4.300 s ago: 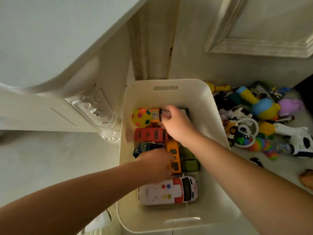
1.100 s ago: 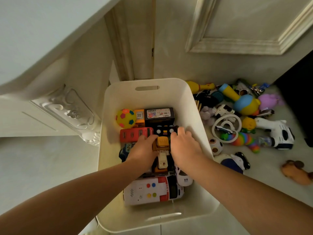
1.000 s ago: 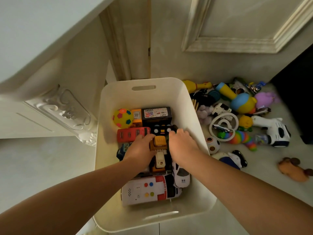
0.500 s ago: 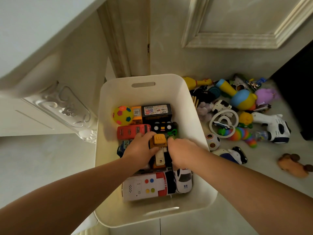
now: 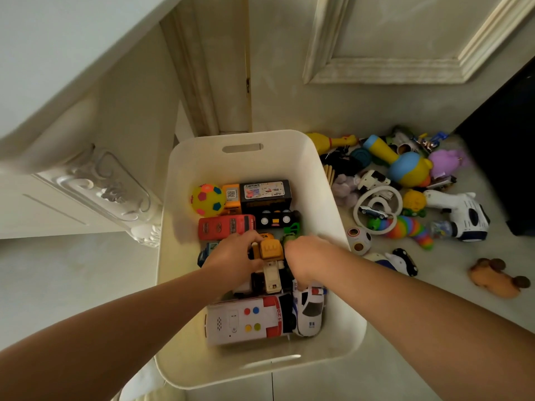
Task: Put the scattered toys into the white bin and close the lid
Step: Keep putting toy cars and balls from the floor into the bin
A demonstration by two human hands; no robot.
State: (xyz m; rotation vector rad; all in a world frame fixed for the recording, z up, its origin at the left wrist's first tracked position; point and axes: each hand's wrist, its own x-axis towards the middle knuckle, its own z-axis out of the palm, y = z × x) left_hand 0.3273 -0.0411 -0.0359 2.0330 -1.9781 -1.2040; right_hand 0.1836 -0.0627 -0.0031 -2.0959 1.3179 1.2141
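The open white bin (image 5: 327, 183) stands on the floor and holds several toy vehicles. Both my hands are down inside it. My left hand (image 5: 231, 256) grips the left side of a yellow and white construction truck (image 5: 270, 261). My right hand (image 5: 304, 256) is curled over a green toy vehicle (image 5: 292, 231) just right of that truck. Around them lie a red bus (image 5: 225, 226), a spotted yellow ball (image 5: 208, 200), a black boxed toy (image 5: 265, 193), a white ambulance (image 5: 249, 319) and a white police car (image 5: 309, 309). No lid is in view.
More toys lie scattered on the floor right of the bin: a rainbow slug (image 5: 405, 227), a white ring (image 5: 376, 206), a white cow toy (image 5: 463, 215), a blue-yellow toy (image 5: 405, 166), a brown plush (image 5: 495, 277). A carved white cabinet (image 5: 101, 183) stands left, a panelled wall behind.
Over the last second my right hand has slid a little toward me and closed over the green vehicle. The left hand has stayed on the yellow truck. The view has shifted slightly.
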